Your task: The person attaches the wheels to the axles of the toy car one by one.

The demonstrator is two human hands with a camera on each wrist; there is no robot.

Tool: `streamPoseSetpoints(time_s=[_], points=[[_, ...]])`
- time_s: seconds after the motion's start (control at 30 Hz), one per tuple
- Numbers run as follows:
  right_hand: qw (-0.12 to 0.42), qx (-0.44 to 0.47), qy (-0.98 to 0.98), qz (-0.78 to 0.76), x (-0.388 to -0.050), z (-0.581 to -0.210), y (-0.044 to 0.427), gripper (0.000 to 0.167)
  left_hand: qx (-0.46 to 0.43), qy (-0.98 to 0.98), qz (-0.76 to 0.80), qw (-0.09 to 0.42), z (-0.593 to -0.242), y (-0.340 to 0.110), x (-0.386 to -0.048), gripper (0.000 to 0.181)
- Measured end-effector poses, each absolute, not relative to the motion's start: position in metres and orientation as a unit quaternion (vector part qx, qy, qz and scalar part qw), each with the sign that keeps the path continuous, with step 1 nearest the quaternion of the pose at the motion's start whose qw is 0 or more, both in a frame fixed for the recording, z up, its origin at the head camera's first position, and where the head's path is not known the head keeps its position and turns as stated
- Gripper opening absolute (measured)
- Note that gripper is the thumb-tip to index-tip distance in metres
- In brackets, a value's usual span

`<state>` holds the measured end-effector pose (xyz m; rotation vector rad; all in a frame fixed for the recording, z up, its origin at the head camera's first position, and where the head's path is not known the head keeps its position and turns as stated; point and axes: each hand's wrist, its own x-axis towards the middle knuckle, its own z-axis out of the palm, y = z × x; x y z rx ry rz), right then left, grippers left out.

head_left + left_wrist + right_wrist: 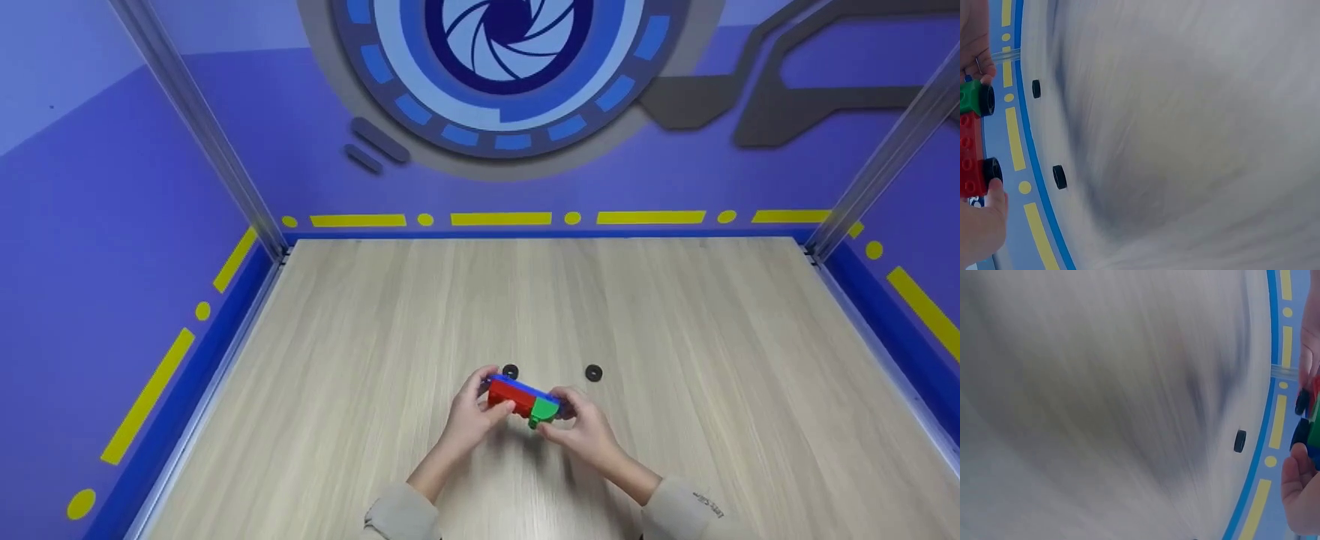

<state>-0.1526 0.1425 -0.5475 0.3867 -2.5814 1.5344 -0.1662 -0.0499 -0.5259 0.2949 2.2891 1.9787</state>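
Note:
Both hands hold a toy car of building bricks just above the table's near middle. Its body has a red brick, a green brick and a blue base. My left hand grips the red end, thumb on the red side. At the green end, my right hand pinches the car with thumb and fingers. Two black wheels show on the car's side in the left wrist view: one wheel by the green brick, another wheel near the left thumb. The far fingers are partly hidden.
Two loose black wheels lie on the wood-grain table beyond the hands: a left wheel close behind the car and a right wheel. Blue-purple printed panels with metal corner posts enclose the table's back and sides.

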Motion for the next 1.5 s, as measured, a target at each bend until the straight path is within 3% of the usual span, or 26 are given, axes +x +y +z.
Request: streamPoseSetpoints(time_s=[0.23, 0.5, 0.77, 1.1, 1.3, 1.5], points=[[0.116, 0.131, -0.842, 0.51, -0.151, -0.552, 0.135, 0.04, 0.048, 0.749, 0.66, 0.03, -0.511, -0.039, -0.153, 0.058], [0.147, 0.111, -0.849, 0.496, -0.149, -0.556, 0.122, 0.04, 0.005, 0.74, 0.673, 0.022, -0.516, -0.025, -0.153, 0.058], [0.128, 0.079, -0.855, 0.497, -0.146, -0.558, 0.115, 0.039, -0.015, 0.728, 0.685, 0.015, -0.544, -0.02, -0.162, 0.065], [0.12, 0.1, -0.859, 0.487, -0.147, -0.559, 0.117, 0.038, -0.042, 0.702, 0.71, 0.031, -0.537, -0.022, -0.162, 0.062], [0.104, 0.138, -0.865, 0.472, -0.151, -0.557, 0.127, 0.027, -0.065, 0.699, 0.711, 0.035, -0.531, -0.028, -0.166, 0.057], [0.101, 0.102, -0.863, 0.484, -0.164, -0.558, 0.141, 0.02, -0.103, 0.703, 0.702, 0.038, -0.548, -0.033, -0.173, 0.058]])
